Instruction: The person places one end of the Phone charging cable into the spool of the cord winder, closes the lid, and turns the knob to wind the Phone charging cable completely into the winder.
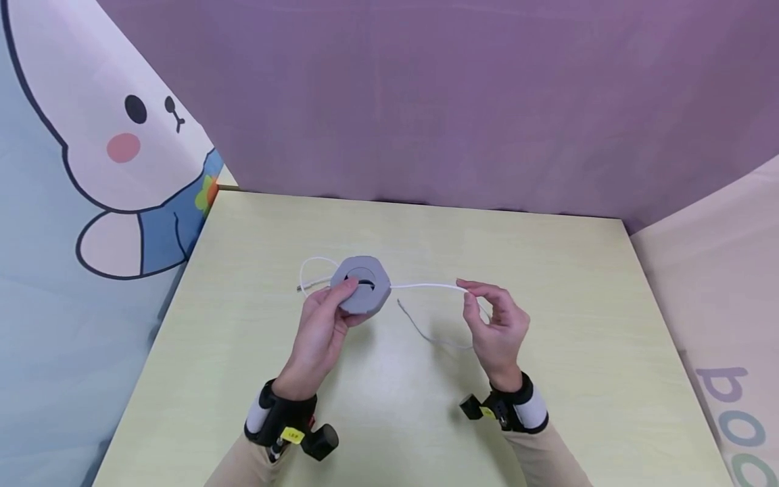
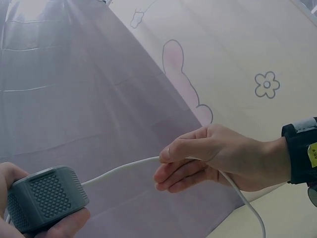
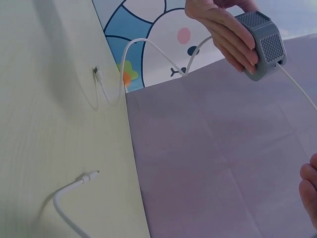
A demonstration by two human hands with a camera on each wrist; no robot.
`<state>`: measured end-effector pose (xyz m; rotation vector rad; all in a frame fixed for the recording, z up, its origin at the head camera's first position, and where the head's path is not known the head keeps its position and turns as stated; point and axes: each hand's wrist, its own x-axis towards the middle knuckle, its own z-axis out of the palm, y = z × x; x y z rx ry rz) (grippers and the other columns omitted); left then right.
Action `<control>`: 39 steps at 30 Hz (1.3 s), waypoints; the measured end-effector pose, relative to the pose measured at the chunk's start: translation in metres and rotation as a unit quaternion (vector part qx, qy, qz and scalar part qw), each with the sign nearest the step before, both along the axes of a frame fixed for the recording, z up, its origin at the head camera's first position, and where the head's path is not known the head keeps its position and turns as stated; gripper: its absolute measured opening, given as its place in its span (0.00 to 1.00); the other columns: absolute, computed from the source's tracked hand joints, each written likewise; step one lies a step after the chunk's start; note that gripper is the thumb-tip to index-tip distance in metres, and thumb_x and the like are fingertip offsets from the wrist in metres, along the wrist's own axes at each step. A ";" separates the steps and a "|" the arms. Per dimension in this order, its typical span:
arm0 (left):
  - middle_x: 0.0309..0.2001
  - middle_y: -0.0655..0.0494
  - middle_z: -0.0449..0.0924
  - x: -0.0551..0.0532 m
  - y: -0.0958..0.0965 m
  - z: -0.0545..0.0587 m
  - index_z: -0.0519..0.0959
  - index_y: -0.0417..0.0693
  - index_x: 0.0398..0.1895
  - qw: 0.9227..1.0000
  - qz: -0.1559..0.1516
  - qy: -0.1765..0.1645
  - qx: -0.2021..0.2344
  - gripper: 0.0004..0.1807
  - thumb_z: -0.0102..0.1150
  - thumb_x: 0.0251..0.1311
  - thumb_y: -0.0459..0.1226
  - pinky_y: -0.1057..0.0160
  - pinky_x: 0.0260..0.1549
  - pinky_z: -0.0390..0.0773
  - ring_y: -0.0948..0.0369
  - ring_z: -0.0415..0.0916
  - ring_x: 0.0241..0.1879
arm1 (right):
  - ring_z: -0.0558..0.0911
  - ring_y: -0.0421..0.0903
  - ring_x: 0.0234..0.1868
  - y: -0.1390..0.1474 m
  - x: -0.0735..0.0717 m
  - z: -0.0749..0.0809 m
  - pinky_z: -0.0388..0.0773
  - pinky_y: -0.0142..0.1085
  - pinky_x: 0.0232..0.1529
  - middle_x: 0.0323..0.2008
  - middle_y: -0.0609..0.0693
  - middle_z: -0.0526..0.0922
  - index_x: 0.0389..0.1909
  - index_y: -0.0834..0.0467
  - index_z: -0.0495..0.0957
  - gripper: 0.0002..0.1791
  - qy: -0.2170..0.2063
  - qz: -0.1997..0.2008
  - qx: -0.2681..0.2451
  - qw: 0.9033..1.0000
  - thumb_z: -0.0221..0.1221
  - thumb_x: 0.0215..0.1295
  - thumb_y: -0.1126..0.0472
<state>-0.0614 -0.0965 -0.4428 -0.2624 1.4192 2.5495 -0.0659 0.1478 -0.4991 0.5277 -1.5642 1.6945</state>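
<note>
My left hand grips a grey hexagonal cable winder, thumb over its round centre opening and fingers beneath. Textured side faces of the winder show in the left wrist view. A white cable runs out of its right side, fairly straight, to my right hand, which pinches it between thumb and fingertips. Past that hand the cable curves down, ending in a slim plug over the table. From the winder's left side another length loops out to a USB plug.
The pale wooden table lies beneath both hands. Behind it hangs a purple cloth; a blue curtain with a cartoon rabbit is at the left, a pale cloth with lettering at the right. Both wrists wear black camera straps.
</note>
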 end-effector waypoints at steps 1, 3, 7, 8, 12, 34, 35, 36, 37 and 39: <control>0.62 0.40 0.73 0.000 0.000 0.000 0.62 0.24 0.71 1.000 0.002 0.000 0.000 0.27 0.49 0.74 0.32 0.61 0.46 0.87 0.61 0.85 0.47 | 0.90 0.46 0.43 0.000 0.000 0.000 0.82 0.27 0.39 0.39 0.56 0.91 0.31 0.82 0.75 0.03 0.001 -0.001 -0.002 1.000 0.54 0.56 0.85; 0.63 0.40 0.73 0.000 0.000 0.000 0.63 0.24 0.71 1.000 0.003 -0.001 0.000 0.27 0.49 0.74 0.31 0.61 0.47 0.87 0.61 0.85 0.48 | 0.90 0.46 0.43 -0.001 0.000 0.001 0.82 0.27 0.39 0.38 0.56 0.91 0.31 0.82 0.74 0.02 0.004 -0.003 -0.007 1.000 0.54 0.56 0.85; 0.62 0.40 0.73 0.000 0.000 0.000 0.63 0.24 0.71 1.000 0.005 -0.003 -0.001 0.26 0.49 0.75 0.31 0.62 0.47 0.87 0.61 0.85 0.48 | 0.90 0.46 0.44 -0.002 0.001 0.001 0.83 0.27 0.41 0.38 0.56 0.90 0.31 0.83 0.74 0.02 0.010 -0.008 -0.019 1.000 0.54 0.56 0.86; 0.62 0.40 0.73 0.000 0.000 0.000 0.63 0.25 0.71 1.000 0.005 -0.004 0.000 0.26 0.49 0.75 0.31 0.62 0.46 0.87 0.61 0.85 0.47 | 0.90 0.46 0.44 -0.002 0.001 0.001 0.83 0.28 0.42 0.38 0.56 0.90 0.31 0.83 0.74 0.03 0.011 -0.009 -0.021 1.000 0.54 0.55 0.86; 0.62 0.39 0.73 0.000 -0.001 0.000 0.63 0.24 0.71 1.000 0.005 -0.005 -0.001 0.26 0.48 0.75 0.31 0.62 0.47 0.87 0.61 0.85 0.47 | 0.90 0.46 0.44 -0.001 0.001 0.000 0.84 0.29 0.45 0.38 0.57 0.90 0.31 0.82 0.75 0.04 0.013 -0.011 -0.025 1.000 0.54 0.55 0.86; 0.67 0.38 0.69 0.003 -0.004 -0.003 0.60 0.27 0.74 1.000 0.007 -0.009 0.001 0.27 0.46 0.76 0.33 0.60 0.49 0.86 0.62 0.84 0.50 | 0.87 0.41 0.48 0.003 0.005 -0.014 0.82 0.32 0.56 0.42 0.58 0.89 0.39 0.77 0.78 0.06 -0.083 -0.007 0.052 0.995 0.56 0.62 0.83; 0.66 0.39 0.70 0.004 -0.004 -0.003 0.61 0.28 0.73 1.000 0.010 -0.011 0.003 0.27 0.46 0.76 0.33 0.60 0.49 0.86 0.62 0.84 0.50 | 0.87 0.40 0.48 0.003 0.005 -0.017 0.82 0.32 0.57 0.42 0.60 0.88 0.41 0.76 0.78 0.08 -0.101 -0.003 0.067 0.993 0.56 0.63 0.83; 0.64 0.40 0.72 0.004 -0.003 -0.003 0.61 0.28 0.73 1.000 0.013 -0.011 0.005 0.27 0.46 0.76 0.32 0.60 0.49 0.86 0.62 0.84 0.49 | 0.86 0.39 0.49 0.004 0.005 -0.019 0.81 0.31 0.57 0.42 0.62 0.88 0.43 0.75 0.78 0.09 -0.118 0.001 0.081 0.990 0.56 0.63 0.83; 0.63 0.41 0.73 0.004 -0.003 -0.003 0.62 0.27 0.73 1.000 0.015 -0.011 0.006 0.27 0.46 0.76 0.32 0.60 0.49 0.86 0.61 0.84 0.49 | 0.86 0.39 0.49 0.003 0.006 -0.021 0.81 0.30 0.57 0.43 0.63 0.87 0.46 0.74 0.78 0.11 -0.135 0.006 0.095 0.986 0.57 0.64 0.82; 0.60 0.43 0.75 0.004 -0.001 -0.005 0.63 0.27 0.72 1.000 0.018 -0.011 0.007 0.26 0.47 0.75 0.33 0.61 0.48 0.86 0.61 0.85 0.48 | 0.84 0.40 0.51 0.002 0.006 -0.025 0.79 0.30 0.59 0.46 0.65 0.85 0.51 0.71 0.78 0.14 -0.160 0.019 0.120 0.980 0.58 0.65 0.81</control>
